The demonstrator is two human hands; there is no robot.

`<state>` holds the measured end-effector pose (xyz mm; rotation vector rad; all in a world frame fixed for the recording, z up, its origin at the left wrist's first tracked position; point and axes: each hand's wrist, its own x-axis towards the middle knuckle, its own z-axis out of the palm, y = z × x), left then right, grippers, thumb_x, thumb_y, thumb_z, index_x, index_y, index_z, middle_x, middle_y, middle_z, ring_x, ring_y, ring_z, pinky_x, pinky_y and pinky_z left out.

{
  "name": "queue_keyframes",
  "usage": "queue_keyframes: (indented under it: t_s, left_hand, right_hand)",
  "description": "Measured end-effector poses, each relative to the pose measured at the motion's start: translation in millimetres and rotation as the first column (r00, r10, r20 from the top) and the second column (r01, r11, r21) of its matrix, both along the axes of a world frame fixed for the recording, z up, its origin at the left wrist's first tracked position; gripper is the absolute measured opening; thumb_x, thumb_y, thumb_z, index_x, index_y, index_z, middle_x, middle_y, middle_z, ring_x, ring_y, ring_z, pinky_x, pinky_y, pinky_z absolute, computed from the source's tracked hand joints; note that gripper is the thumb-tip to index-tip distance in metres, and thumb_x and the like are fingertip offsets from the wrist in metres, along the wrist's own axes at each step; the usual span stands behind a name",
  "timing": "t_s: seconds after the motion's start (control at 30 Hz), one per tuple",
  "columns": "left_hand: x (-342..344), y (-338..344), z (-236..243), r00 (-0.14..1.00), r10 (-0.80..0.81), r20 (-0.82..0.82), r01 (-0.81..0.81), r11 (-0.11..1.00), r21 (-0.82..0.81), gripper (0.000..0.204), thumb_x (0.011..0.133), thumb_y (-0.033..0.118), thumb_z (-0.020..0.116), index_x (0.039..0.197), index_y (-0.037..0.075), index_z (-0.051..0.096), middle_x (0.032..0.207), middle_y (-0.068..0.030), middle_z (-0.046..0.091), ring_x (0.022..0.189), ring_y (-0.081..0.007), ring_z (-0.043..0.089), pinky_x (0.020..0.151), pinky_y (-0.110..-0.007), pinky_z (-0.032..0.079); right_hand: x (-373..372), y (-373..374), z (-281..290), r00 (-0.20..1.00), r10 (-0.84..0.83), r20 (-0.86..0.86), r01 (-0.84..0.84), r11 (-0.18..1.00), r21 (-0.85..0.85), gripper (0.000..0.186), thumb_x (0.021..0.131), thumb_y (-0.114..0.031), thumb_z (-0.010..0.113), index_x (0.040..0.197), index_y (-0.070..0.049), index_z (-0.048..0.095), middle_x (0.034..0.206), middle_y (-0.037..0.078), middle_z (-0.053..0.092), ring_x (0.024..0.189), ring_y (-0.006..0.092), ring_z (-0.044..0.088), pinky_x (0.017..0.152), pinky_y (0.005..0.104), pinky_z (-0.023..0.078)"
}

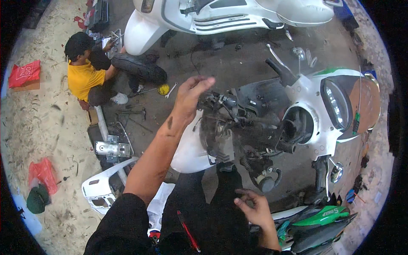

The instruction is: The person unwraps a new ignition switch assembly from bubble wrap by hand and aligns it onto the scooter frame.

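Observation:
My left hand [191, 94] reaches out over the left end of a dark, greasy engine assembly [227, 104]. Its thumb and fingers are pressed together, and anything between them is too small to make out. Closer to me, my right hand [256, 209] is held beside my thigh, fingers and thumb apart, with nothing visible in it. Below the engine assembly curves a white body panel [187, 148], partly behind my left forearm. To the right of the engine stands the white front cover [312, 112] of a scooter with a large round opening.
A person in a yellow shirt [86, 80] sits at the left by a black tire [140, 68]. Another white scooter [229, 17] stands at the back. A wrench [171, 90] and a hammer [142, 114] lie on the floor. Green and black panels [321, 215] lie at lower right.

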<state>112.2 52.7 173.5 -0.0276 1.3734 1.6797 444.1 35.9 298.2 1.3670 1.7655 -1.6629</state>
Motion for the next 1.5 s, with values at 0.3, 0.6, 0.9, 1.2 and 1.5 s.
queue_keyframes:
  t_s: [0.3,0.6,0.9,1.2,1.5]
  left_hand:
    - [-11.9,-11.5,-16.7,0.999,-0.04,-0.006,0.04,0.971,0.236,0.037,0.073,0.014,0.069,0.106,-0.001,0.061,0.095,-0.0069,0.063,0.089,-0.0164,0.058,0.081,-0.029,0.043]
    - [-11.2,-11.5,-8.0,0.976,-0.036,-0.216,0.091,0.964,0.251,0.045,0.068,0.02,0.07,0.107,-0.002,0.062,0.097,-0.0099,0.065,0.09,-0.0177,0.06,0.083,-0.029,0.045]
    - [3.7,9.3,0.5,0.929,-0.037,-0.368,0.14,0.956,0.256,0.036,0.072,0.012,0.072,0.104,0.0,0.063,0.104,-0.0084,0.065,0.097,-0.0168,0.06,0.087,-0.03,0.046]
    - [7.5,20.8,8.0,0.777,-0.045,-0.628,0.274,0.922,0.273,0.016,0.073,0.007,0.072,0.087,0.0,0.069,0.097,-0.0109,0.064,0.095,-0.0198,0.061,0.086,-0.032,0.046]
    - [2.2,17.3,3.5,0.621,-0.099,-0.777,0.403,0.891,0.208,0.015,0.072,0.01,0.072,0.085,0.003,0.071,0.105,-0.0162,0.063,0.101,-0.0243,0.06,0.09,-0.035,0.044]
  right_hand:
    - [-56.4,81.1,77.5,0.857,0.163,-0.488,-0.249,0.961,-0.116,0.021,0.091,-0.015,0.064,0.105,0.001,0.068,0.083,0.009,0.071,0.078,0.0207,0.069,0.073,0.0309,0.053]
    - [-150.1,131.3,25.8,0.878,0.209,-0.431,-0.118,0.966,0.23,0.029,0.093,-0.013,0.055,0.114,0.007,0.061,0.097,0.015,0.069,0.092,0.0228,0.065,0.086,0.0339,0.049]
    - [-166.2,130.3,-35.3,0.938,0.218,-0.271,-0.191,0.974,0.123,0.034,0.096,-0.025,0.05,0.106,0.006,0.062,0.089,0.024,0.066,0.092,0.0326,0.066,0.082,0.0401,0.047]
    - [-162.9,121.7,-35.9,0.958,0.093,-0.27,-0.055,0.988,0.145,0.04,0.099,-0.031,0.049,0.091,0.006,0.063,0.071,0.015,0.061,0.068,0.0213,0.057,0.067,0.0382,0.045]
    - [-158.1,114.2,-52.1,0.949,-0.087,-0.304,0.088,0.996,-0.011,0.049,0.099,-0.038,0.049,0.091,0.007,0.064,0.068,0.01,0.061,0.067,0.0149,0.054,0.065,0.0357,0.045]
